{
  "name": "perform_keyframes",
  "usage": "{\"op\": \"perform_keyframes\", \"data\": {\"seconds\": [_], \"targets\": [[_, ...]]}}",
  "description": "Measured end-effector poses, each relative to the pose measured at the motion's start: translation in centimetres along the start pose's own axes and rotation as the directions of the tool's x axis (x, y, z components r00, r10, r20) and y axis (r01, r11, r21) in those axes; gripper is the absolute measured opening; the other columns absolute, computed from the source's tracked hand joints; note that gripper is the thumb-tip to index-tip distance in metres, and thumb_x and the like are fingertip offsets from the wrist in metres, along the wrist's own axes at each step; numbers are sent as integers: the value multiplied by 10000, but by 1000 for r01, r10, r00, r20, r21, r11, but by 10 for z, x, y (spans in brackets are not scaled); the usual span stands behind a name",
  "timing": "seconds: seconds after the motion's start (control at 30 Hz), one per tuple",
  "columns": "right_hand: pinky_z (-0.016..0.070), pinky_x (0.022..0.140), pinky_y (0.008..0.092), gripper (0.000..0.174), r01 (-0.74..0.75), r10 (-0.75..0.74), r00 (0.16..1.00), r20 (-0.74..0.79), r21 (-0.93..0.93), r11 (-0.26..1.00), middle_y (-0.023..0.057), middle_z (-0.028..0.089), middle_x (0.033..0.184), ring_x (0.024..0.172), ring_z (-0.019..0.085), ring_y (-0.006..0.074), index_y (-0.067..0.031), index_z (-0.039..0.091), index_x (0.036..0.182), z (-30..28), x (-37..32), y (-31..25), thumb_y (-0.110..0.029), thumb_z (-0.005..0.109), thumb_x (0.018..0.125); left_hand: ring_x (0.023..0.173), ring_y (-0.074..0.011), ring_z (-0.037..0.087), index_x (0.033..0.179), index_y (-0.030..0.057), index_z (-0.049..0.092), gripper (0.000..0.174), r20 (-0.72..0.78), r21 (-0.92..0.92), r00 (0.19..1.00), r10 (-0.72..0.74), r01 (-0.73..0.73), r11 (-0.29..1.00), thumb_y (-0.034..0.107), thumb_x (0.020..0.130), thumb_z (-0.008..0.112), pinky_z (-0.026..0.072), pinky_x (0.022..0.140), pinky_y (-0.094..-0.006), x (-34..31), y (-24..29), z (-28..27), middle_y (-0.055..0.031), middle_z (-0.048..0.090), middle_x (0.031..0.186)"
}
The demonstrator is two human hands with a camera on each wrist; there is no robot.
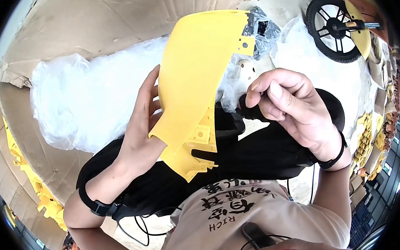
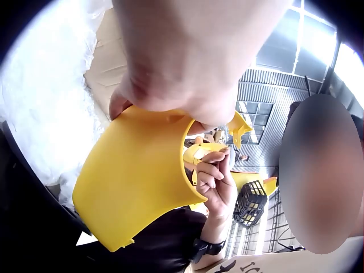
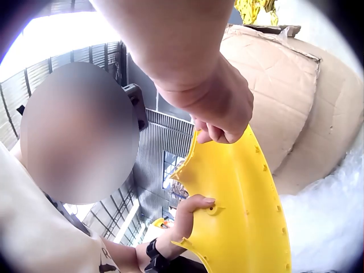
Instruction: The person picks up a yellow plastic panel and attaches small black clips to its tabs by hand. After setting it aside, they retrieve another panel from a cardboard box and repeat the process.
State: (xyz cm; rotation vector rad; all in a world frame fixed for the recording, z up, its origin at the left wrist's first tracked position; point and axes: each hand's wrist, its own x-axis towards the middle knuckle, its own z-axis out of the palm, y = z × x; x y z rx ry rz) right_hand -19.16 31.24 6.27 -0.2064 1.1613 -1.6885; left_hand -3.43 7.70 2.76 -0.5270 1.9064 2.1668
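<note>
A curved yellow plastic panel (image 1: pixel 197 79) stands raised in front of the torso, with a small holed tab on its right edge. My left hand (image 1: pixel 141 133) grips it at the lower left; part of that hand is hidden behind the panel. In the right wrist view, the left thumb (image 3: pixel 199 203) lies on the panel's inner face (image 3: pixel 233 187), beside a small holed boss. To the right of the panel, my right hand (image 1: pixel 295 110) is raised with its fingers curled and thumb close to the index finger. No object shows between them.
Clear plastic wrap (image 1: pixel 79 100) lies on cardboard (image 1: pixel 111 20) beyond the left hand. A black-tyred wheel (image 1: pixel 334 29) is at the upper right. Yellow parts (image 1: pixel 365 137) lie at the right, and more yellow pieces (image 1: pixel 29 172) at the left. A black basket (image 2: pixel 251 203) stands in the background.
</note>
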Motion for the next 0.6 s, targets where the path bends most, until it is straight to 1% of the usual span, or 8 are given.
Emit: {"op": "perform_keyframes", "data": {"seconds": [0.07, 0.2, 0.27, 0.3, 0.43, 0.5, 0.57, 0.6], "targets": [[342, 573, 188, 269, 16, -17, 1000, -24, -11, 1000, 73, 685, 959, 620, 368, 44, 19, 676, 1144, -1, 0, 2, -195, 577, 1014, 1170, -202, 516, 1569, 66, 102, 865, -10, 37, 1000, -1, 2, 999, 93, 904, 655, 474, 991, -370, 0, 0, 1, -129, 417, 1334], [332, 569, 187, 279, 23, -22, 998, -54, 15, 1000, 42, 670, 890, 619, 364, 40, 20, 678, 1154, 0, -1, 0, -201, 601, 1002, 1187, -216, 512, 1569, 71, 102, 859, 27, 25, 999, 27, -27, 999, 103, 910, 653, 470, 1001, -380, 2, -9, -2, -139, 413, 1357], [337, 592, 192, 311, -23, 13, 987, -158, -60, 998, 52, 579, 885, 650, 360, 60, 28, 630, 1209, 5, -3, -6, -202, 586, 1004, 1209, -236, 510, 1570, 74, 101, 858, 27, 55, 999, 29, -31, 998, 114, 914, 653, 465, 1011, -392, 3, -10, -1, -155, 402, 1393], [336, 587, 191, 329, -19, 7, 986, -169, -73, 997, 50, 598, 873, 639, 358, 52, 29, 614, 1255, 5, -3, -6, -182, 582, 1004, 1209, -236, 510, 1570, 74, 101, 858, 34, 57, 999, 27, -29, 998, 114, 914, 653, 465, 1011, -392, 3, -11, -1, -155, 402, 1393], [337, 583, 189, 328, -15, -12, 980, -201, -133, 991, 55, 631, 892, 623, 361, 46, 27, 616, 1254, 0, -5, -9, -175, 591, 997, 1234, -260, 507, 1571, 79, 97, 861, 2, 84, 1000, -25, 24, 996, 127, 917, 656, 453, 1025, -405, 4, -9, 4, -171, 383, 1432], [343, 582, 188, 347, 5, -34, 978, -205, -142, 990, 70, 666, 953, 610, 370, 42, 25, 615, 1261, -4, -6, -9, -181, 614, 982, 1237, -264, 508, 1571, 82, 95, 863, -3, 87, 999, -53, 53, 995, 132, 918, 657, 448, 1029, -409, 4, -7, 6, -173, 380, 1439], [350, 583, 193, 349, 9, -32, 979, -203, -113, 994, 81, 673, 961, 612, 378, 44, 20, 618, 1259, -8, -7, -11, -184, 624, 977, 1248, -273, 505, 1574, 95, 87, 876, 16, 204, 1000, -26, 23, 979, 157, 918, 665, 430, 1048, -428, 4, -8, 6, -173, 361, 1469], [357, 584, 198, 351, 9, -25, 981, -190, -87, 996, 92, 680, 970, 615, 385, 45, 16, 621, 1258, -10, -7, -12, -187, 633, 972, 1248, -273, 505, 1574, 95, 87, 876, 23, 206, 999, -28, 23, 978, 157, 918, 665, 430, 1048, -428, 5, -7, 7, -173, 361, 1469]]}}
